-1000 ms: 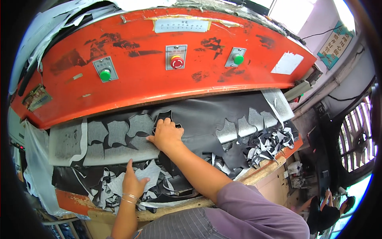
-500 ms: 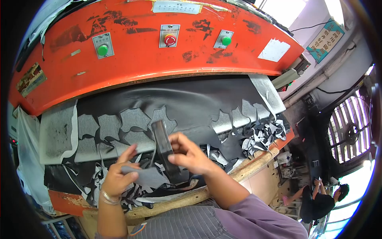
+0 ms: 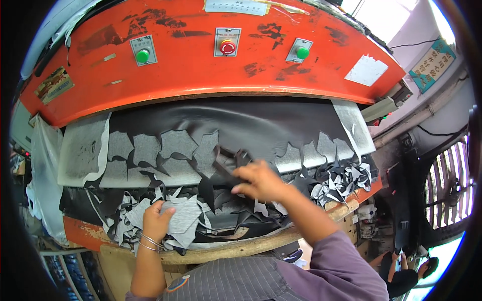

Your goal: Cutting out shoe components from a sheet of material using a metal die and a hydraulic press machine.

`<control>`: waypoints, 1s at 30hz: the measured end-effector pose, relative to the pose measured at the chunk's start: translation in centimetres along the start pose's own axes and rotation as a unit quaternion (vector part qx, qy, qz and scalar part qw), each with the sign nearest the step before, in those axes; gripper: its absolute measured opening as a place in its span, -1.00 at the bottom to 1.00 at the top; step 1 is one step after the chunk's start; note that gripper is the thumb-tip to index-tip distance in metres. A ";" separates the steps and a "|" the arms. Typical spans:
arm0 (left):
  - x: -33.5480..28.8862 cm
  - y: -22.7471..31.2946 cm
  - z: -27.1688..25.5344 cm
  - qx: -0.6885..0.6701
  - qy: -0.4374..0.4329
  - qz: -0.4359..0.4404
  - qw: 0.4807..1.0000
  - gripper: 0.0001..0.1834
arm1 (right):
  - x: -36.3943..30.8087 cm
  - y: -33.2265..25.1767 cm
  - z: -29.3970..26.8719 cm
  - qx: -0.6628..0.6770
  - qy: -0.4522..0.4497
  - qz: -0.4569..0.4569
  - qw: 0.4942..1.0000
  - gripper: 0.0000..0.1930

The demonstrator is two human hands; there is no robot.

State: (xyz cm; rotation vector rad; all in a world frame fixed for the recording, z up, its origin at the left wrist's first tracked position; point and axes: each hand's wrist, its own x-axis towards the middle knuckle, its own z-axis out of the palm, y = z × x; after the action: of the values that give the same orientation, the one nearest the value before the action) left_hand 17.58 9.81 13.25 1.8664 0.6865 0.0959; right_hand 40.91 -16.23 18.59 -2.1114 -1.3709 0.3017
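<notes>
My right hand (image 3: 262, 181) grips a dark cutting die (image 3: 224, 171), a hollow frame tilted over the near edge of a black leather-like sheet (image 3: 241, 118). I cannot tell whether the die touches the sheet. My left hand (image 3: 156, 220), with bangles at the wrist, pinches a cut piece (image 3: 182, 214) with its light grey face up, above the heap of scraps. Star-like cut-outs in the sheet show the pale cutting board (image 3: 80, 155) beneath, on both sides of the die.
An orange press (image 3: 186, 65) with a red button (image 3: 228, 47) and green buttons (image 3: 143, 55) spans the back. Offcuts (image 3: 346, 183) lie at the near right. A wooden rail (image 3: 236, 252) borders the front. A plastic bag (image 3: 47, 175) hangs left; another person (image 3: 409, 273) is at far right.
The die has gone from upright before me to tilted over the sheet, moving right and away with my right hand. My left hand has lowered its piece toward the scraps; its grey face now shows.
</notes>
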 end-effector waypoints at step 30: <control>10.1 8.0 16.3 0.070 0.160 0.248 0.953 -0.22 | 9.6 9.6 -10.6 -0.253 -0.040 -0.068 0.964 -0.86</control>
State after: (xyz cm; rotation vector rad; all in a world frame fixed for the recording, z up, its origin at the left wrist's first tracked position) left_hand 35.41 -0.60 11.19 2.1498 0.4289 0.7044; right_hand 57.56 -14.25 22.62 -2.4088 -1.7786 -0.0285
